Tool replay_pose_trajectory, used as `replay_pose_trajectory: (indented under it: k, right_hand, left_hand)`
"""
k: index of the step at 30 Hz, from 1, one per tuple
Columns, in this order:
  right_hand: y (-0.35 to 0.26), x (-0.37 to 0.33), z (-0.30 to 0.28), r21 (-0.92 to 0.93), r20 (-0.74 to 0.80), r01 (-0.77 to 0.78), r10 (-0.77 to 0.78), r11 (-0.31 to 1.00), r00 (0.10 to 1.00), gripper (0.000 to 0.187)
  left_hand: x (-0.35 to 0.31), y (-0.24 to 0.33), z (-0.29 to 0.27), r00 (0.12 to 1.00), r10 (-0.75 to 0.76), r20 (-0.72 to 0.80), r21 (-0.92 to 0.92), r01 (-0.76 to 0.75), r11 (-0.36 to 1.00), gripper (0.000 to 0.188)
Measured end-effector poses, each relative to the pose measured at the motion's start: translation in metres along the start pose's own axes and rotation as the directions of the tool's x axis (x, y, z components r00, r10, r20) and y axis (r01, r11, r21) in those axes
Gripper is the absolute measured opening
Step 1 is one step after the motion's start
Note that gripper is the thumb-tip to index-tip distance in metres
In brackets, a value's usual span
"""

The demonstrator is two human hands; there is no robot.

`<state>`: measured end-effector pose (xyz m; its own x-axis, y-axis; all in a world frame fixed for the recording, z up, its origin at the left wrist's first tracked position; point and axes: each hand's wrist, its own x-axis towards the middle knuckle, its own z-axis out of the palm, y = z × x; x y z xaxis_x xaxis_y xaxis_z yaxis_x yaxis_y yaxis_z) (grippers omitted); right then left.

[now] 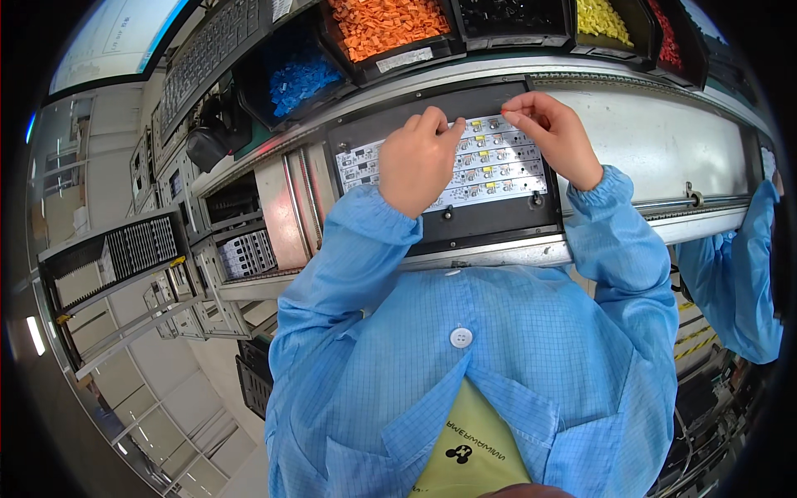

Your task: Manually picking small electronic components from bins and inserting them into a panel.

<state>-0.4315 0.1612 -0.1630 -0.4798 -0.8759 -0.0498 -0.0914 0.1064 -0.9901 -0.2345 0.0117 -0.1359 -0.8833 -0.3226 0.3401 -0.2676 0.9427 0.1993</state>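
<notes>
A black carrier tray (490, 224) holds white circuit boards (498, 193) in rows, with small yellow, black and orange parts standing on them. My left hand (418, 162) lies over the left middle of the boards, its fingers curled and the fingertips down by the top row. Whatever those fingers hold, if anything, is hidden beneath the hand. Above the upper right corner of the boards, my right hand (558, 137) pinches a small orange-red part (504, 110) between thumb and forefinger.
Behind the tray stand black bins of small plastic parts: blue (303, 83), orange (386, 29), black (510, 12), yellow (602, 21) and red (667, 37). A keyboard (212, 50) is at the far left. A metal rail (656, 220) runs along the front; a co-worker's blue sleeve (739, 290) shows at right.
</notes>
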Motion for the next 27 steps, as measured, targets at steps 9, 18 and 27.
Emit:
replay_pose_trajectory:
  k: [9,18,27]
  right_hand:
    - [-0.006,0.012,0.006,-0.657,0.068,0.375,-0.444,0.654,0.893,0.011]
    - [0.001,0.012,0.006,-0.702,0.080,0.385,-0.470,0.599,0.879,0.010]
    - [0.001,0.011,0.007,-0.754,0.118,0.411,-0.509,0.513,0.852,0.011]
  left_hand:
    - [-0.011,-0.024,-0.009,0.972,-0.231,-0.043,-0.312,0.207,0.927,0.011]
    - [-0.010,-0.019,-0.003,0.975,-0.210,-0.073,-0.305,0.178,0.936,0.009]
    - [-0.010,-0.022,-0.015,0.867,-0.411,0.282,-0.619,0.491,0.613,0.013]
